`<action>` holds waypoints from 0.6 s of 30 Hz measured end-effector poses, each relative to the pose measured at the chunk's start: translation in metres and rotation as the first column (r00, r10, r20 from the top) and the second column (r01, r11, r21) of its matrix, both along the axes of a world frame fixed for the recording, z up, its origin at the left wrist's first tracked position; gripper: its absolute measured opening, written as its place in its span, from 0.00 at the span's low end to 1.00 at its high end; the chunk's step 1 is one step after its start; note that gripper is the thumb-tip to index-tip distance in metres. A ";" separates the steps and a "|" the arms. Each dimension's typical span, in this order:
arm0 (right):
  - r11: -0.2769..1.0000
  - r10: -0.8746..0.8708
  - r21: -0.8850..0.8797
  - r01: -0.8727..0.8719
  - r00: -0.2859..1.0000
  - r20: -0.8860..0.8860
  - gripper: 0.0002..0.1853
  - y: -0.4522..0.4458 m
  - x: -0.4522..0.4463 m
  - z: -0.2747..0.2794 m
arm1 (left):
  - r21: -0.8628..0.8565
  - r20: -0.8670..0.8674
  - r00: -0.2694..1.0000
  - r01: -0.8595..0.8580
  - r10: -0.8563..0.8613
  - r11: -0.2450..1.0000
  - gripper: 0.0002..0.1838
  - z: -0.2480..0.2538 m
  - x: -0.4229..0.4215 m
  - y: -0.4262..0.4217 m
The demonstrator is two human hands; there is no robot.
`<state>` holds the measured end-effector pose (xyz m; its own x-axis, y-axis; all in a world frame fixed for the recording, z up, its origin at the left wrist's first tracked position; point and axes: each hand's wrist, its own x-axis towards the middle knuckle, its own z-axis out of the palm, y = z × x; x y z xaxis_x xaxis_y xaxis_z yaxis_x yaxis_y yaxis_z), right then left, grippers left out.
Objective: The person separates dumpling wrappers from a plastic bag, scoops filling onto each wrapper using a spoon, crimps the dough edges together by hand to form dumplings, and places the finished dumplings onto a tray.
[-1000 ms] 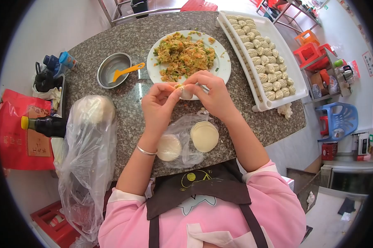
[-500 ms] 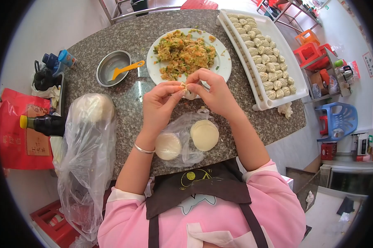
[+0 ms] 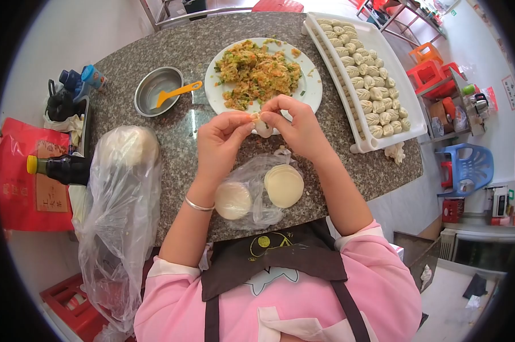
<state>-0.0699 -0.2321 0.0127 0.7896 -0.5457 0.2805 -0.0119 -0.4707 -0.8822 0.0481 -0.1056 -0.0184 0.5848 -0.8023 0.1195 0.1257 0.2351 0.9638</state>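
beyond stacked round, pale dough wrappers (image 3: pixel 284 187), the left hand (image 3: pixel 219 138) and right hand (image 3: pixel 294 128) pinch a small cream-white dough parcel (image 3: pixel 263 129) by the white plate (image 3: pixel 212 94); probably light, soft, easily torn, best held gently at its gathered edge.

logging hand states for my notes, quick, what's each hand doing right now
Left hand: closed, pinching the dumpling's edge.
Right hand: closed, holding the same dumpling from the other side.
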 end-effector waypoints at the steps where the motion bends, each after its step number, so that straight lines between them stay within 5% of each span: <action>1: 0.999 0.032 0.016 -0.031 0.999 -0.018 0.04 0.000 0.000 0.001 | -0.018 0.074 0.997 0.005 -0.004 1.000 0.06 -0.001 0.001 0.000; 4: 0.990 0.051 -0.135 -0.048 0.999 0.019 0.04 0.001 0.001 -0.002 | -0.047 0.132 0.991 0.007 -0.001 0.999 0.06 0.000 0.001 0.000; 14: 0.995 -0.001 -0.100 0.007 0.998 0.064 0.06 0.007 0.004 -0.004 | -0.050 0.057 0.996 -0.059 0.061 0.997 0.07 0.006 -0.007 0.000; 16: 0.998 -0.054 0.038 0.050 0.992 0.110 0.06 0.011 0.005 -0.004 | -0.130 -0.291 0.956 -0.011 -0.028 0.991 0.06 0.008 -0.008 -0.001; 18: 0.997 -0.054 0.054 0.048 0.993 0.108 0.06 0.012 0.006 -0.005 | -0.126 -0.401 0.910 0.054 -0.100 0.991 0.06 0.002 -0.004 0.001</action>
<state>-0.0640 -0.2202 0.0074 0.7263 -0.6005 0.3344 0.0631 -0.4261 -0.9025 0.0441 -0.1046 -0.0161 0.5381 -0.8425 -0.0255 0.5225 0.3096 0.7945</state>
